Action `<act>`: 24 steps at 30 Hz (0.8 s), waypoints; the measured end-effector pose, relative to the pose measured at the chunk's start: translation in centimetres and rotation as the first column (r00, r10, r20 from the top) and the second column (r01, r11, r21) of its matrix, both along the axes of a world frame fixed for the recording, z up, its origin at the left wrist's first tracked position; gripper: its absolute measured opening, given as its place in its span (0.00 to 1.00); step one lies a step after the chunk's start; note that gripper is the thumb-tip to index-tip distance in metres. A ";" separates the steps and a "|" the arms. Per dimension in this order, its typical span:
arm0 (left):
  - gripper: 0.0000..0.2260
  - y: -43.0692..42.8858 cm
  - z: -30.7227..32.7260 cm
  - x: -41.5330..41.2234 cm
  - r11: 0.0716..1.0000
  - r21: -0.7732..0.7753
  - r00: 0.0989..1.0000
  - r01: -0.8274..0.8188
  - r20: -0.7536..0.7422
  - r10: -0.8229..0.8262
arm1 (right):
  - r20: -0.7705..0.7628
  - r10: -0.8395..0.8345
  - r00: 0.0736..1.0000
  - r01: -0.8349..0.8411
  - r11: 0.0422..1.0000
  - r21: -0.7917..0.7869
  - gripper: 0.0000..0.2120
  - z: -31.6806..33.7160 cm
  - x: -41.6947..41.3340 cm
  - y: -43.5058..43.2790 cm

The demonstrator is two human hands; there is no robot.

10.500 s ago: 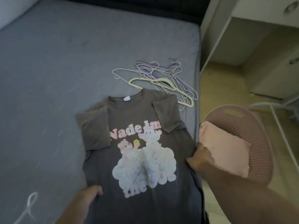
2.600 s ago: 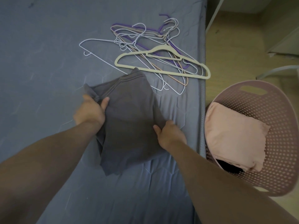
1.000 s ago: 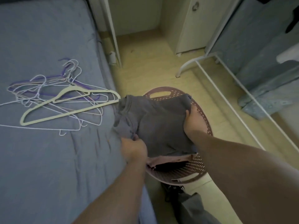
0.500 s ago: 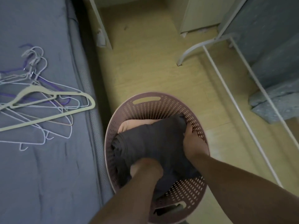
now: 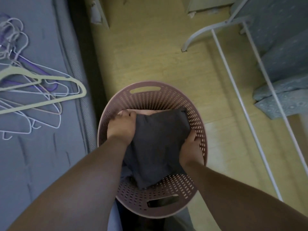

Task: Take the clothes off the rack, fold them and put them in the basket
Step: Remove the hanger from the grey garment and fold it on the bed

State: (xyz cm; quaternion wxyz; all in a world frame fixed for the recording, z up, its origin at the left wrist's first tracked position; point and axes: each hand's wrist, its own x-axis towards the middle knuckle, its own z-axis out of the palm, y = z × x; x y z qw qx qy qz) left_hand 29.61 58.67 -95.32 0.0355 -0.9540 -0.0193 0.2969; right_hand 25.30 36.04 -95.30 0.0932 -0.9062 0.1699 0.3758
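Observation:
The folded grey T-shirt (image 5: pixel 158 144) lies inside the round pink perforated basket (image 5: pixel 166 100) on the floor. My left hand (image 5: pixel 122 127) grips the shirt's left edge, and my right hand (image 5: pixel 190 147) grips its right edge against the basket wall. A sliver of the folded pink garment (image 5: pixel 146 112) shows under the shirt's far edge. The white clothes rack (image 5: pixel 233 77) stands at the right, with grey-blue fabric (image 5: pixel 283 55) hanging on it.
The bed with its grey sheet (image 5: pixel 33 155) fills the left side. A pile of empty hangers (image 5: pixel 33 84) lies on it near the edge. Yellow wooden floor (image 5: pixel 150 55) stretches between bed and rack. White furniture stands at the top.
Both hands carried the folded grey shirt from the bed over to the basket and have lowered it deeper inside, onto the pink garment. The left hand has shifted to the shirt's left edge.

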 end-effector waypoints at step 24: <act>0.26 1.7 -1.5 -9.3 0.897 -0.245 0.906 0.367 -0.126 -0.405 | 0.004 0.668 0.744 -0.653 0.728 -0.207 0.38 -0.6 6.2 3.1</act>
